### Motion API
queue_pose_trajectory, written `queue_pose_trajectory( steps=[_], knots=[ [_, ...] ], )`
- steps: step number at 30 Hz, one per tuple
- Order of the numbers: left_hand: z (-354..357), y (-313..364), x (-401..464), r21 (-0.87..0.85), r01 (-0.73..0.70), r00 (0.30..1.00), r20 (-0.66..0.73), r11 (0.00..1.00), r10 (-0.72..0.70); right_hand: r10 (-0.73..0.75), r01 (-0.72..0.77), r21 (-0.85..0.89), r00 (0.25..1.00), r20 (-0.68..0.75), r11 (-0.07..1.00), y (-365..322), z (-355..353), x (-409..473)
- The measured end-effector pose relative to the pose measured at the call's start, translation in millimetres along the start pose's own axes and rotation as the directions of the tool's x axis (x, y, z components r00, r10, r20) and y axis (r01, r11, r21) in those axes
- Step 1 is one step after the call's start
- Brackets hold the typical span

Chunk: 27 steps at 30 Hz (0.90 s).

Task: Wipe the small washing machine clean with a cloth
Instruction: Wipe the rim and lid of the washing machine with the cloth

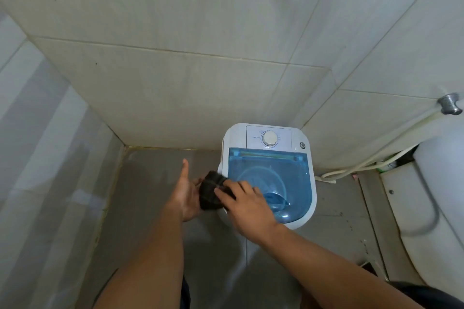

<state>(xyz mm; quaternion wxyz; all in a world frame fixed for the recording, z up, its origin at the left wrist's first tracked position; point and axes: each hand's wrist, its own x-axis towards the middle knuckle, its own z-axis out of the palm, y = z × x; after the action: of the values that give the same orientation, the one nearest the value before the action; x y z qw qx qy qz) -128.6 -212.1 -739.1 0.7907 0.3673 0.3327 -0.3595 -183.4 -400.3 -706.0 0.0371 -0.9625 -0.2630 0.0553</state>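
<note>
The small white washing machine [266, 133] stands on the floor against the tiled wall, with a see-through blue lid [288, 173] and a round dial at its back. A dark bunched cloth [211, 189] sits at the machine's left edge. My left hand [184, 193] lies palm-up under and beside the cloth, thumb stretched out. My right hand [247, 204] reaches over the lid's left front part, its fingers pressing on the cloth. Part of the cloth is hidden under the right fingers.
Grey tiled walls meet in corners behind and to the left. A toilet [431, 198] stands at the right, with a white hose [364, 163] running from a metal wall fitting [450, 104] down behind the machine. Bare grey floor [150, 183] lies left of the machine.
</note>
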Motion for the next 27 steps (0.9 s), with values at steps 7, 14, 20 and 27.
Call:
queue_pose_trajectory(
  steps=[7, 14, 20, 27],
  knots=[
    [3.3, -0.4, -5.6, 0.021, -0.047, 0.999, 0.01, 0.999, 0.046, 0.011, -0.015, -0.049, 0.997, -0.08, 0.999, 47.7, -18.2, 44.5],
    [6.6, 0.5, -7.9, 0.009, -0.041, 0.999, -0.009, 0.999, 0.041, -0.065, 0.064, -0.015, 0.996, -0.068, 0.998, 42.7, -14.9, 51.3],
    [3.1, 1.6, -4.8, 0.051, -0.03, 0.998, -0.062, 0.998, 0.033, -0.539, 0.546, -0.034, 0.834, 0.122, 0.837, 30.7, 11.3, -67.2],
    [5.6, -3.4, -1.9, 0.107, -0.063, 0.993, -0.096, 0.992, 0.073, 0.253, -0.132, 0.362, 0.917, -0.308, 0.923, 108.1, -28.5, -14.5]
  ],
)
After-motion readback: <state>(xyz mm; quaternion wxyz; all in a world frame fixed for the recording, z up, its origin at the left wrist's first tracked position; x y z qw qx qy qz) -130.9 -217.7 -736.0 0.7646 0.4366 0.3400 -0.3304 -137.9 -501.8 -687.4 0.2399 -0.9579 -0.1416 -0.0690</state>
